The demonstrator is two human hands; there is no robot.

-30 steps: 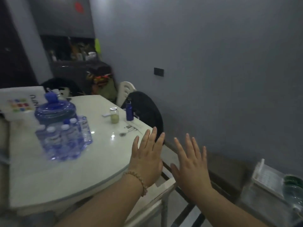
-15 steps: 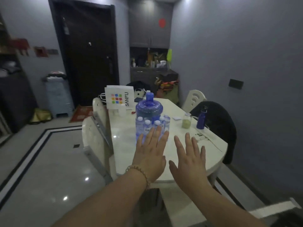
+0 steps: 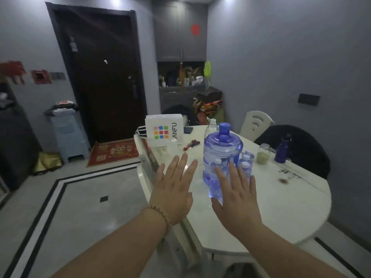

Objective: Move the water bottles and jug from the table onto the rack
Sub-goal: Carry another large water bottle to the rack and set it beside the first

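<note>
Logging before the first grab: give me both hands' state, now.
Left hand: open, fingers spread, holding nothing.
Right hand: open, fingers spread, holding nothing, in front of the blue water jug.

The right hand [image 3: 236,199] hides the lower front of the jug [image 3: 221,155] and some small bottles [image 3: 246,163].

Beaded bracelet [image 3: 160,214], left wrist; sleeveless forearms

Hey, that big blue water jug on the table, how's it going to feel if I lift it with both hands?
The jug looks filled well up its body, so probably heavy for its size. Its smooth plastic wall may be slippery under open palms like the left hand and right hand. Standing upright on a broad base, it seems unlikely to tip.
</note>
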